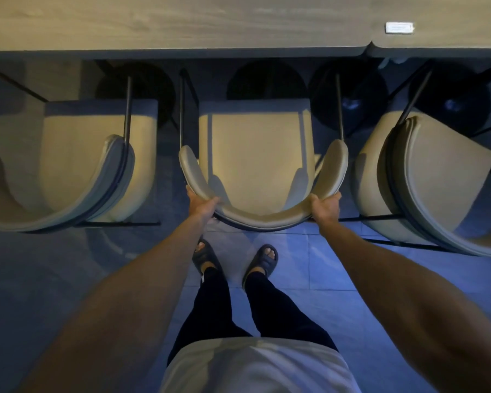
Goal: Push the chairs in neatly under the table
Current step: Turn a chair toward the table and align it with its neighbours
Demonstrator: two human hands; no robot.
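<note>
Three beige padded chairs with curved backs and thin dark metal frames stand along the near edge of a long wooden table [182, 26]. The middle chair [255, 148] faces the table squarely, its seat front a little short of the table edge. My left hand [201, 204] grips the left side of its curved backrest, and my right hand [325, 207] grips the right side. The left chair [97, 165] stands parallel to it. The right chair [434, 177] is turned at an angle, its back swung toward the right.
Round black table bases [267, 80] stand under the table behind the chairs. A small white flat object [398, 27] lies on the tabletop at the right. I stand on a tiled floor [309, 265] in dark slippers, right behind the middle chair.
</note>
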